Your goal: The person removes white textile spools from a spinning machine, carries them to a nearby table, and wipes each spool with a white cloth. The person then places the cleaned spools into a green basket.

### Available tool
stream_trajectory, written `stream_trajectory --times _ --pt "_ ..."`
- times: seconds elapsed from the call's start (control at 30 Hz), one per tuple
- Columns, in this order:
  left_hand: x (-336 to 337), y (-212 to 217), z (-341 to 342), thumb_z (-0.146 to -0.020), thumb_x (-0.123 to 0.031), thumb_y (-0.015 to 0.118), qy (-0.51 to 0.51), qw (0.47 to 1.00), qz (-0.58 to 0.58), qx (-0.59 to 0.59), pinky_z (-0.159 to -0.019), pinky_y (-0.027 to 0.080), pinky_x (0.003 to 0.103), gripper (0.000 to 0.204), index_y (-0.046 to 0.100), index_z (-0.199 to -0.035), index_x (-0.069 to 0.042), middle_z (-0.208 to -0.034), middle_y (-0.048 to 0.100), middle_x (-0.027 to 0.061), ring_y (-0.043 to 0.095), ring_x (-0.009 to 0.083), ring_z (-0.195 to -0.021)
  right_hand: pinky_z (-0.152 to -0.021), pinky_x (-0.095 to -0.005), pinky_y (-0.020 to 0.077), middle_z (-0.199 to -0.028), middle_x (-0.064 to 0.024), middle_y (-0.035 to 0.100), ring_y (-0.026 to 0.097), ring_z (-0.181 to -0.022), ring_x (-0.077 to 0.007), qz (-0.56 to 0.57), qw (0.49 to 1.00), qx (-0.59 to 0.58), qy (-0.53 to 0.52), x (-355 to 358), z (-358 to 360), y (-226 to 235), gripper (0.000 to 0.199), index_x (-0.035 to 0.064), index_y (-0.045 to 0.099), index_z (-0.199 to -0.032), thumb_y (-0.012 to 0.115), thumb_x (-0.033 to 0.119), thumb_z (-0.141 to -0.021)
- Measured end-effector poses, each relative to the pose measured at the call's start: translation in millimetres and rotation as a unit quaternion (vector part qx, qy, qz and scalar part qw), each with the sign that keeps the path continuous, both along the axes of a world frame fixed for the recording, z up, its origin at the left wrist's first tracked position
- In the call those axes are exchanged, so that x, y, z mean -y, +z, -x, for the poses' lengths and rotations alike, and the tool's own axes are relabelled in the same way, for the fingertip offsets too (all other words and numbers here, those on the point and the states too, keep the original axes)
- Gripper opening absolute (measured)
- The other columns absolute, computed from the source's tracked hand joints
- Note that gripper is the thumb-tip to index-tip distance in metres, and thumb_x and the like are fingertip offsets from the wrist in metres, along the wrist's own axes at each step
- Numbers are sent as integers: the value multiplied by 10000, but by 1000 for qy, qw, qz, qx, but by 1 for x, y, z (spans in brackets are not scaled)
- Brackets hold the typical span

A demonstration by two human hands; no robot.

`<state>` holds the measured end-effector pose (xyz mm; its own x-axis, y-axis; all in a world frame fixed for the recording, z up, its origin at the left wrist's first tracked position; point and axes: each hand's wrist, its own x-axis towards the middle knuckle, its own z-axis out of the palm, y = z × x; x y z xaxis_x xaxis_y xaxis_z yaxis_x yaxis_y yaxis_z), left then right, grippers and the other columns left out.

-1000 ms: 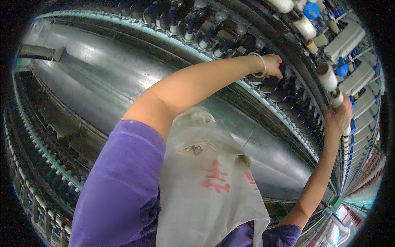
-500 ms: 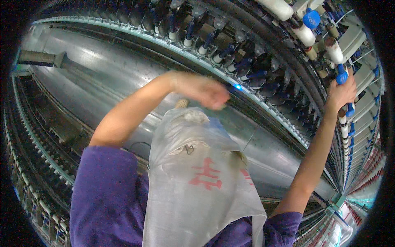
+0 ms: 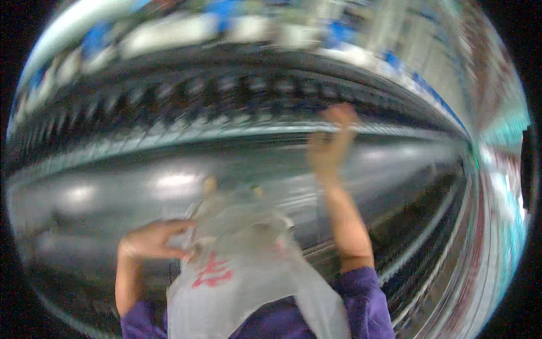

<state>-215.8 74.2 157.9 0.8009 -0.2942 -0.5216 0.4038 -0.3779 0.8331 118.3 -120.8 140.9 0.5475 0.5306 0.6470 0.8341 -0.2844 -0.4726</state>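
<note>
My left hand [image 3: 151,240] is beside the left edge of the grey-white apron [image 3: 248,294], thumb and fingers apart, its fingertips close to or touching the cloth. Nothing shows in it. My right hand [image 3: 330,144] reaches out over the pale rail [image 3: 243,133] of a spinning machine, near the row of dark spindles [image 3: 226,93]. Motion smears its fingers, and whether they hold anything does not show.
Above the spindles run blurred white rollers [image 3: 169,35] with blue parts. A shiny metal floor [image 3: 130,181] stretches between the machines. Another machine row [image 3: 418,243] stands on the right, close to my right elbow.
My view has swung, so the machine now lies across the top. My right hand has left the blue-capped parts for the rail; my left hand has come back to the apron.
</note>
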Motion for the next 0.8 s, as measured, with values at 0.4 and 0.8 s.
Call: stream_trajectory --times 0.4,0.8 --pt "270 168 -174 -861 -252 524 -570 684 305 338 -946 324 437 404 484 -1206 -46 -1256 429 154 434 320 -1141 -926 -430 371 -1180 -204 409 393 -1111 -374 84 883 -278 -369 251 131 -178 347 27 519 -1025 570 33 -682" --pt "552 178 -229 -838 -229 521 -794 456 381 129 -839 416 375 387 470 -1155 -12 -1067 487 174 500 329 -1020 -823 -387 456 -961 -197 537 544 -922 -290 -11 614 -563 -553 503 237 -243 355 86 624 -981 656 265 -676"
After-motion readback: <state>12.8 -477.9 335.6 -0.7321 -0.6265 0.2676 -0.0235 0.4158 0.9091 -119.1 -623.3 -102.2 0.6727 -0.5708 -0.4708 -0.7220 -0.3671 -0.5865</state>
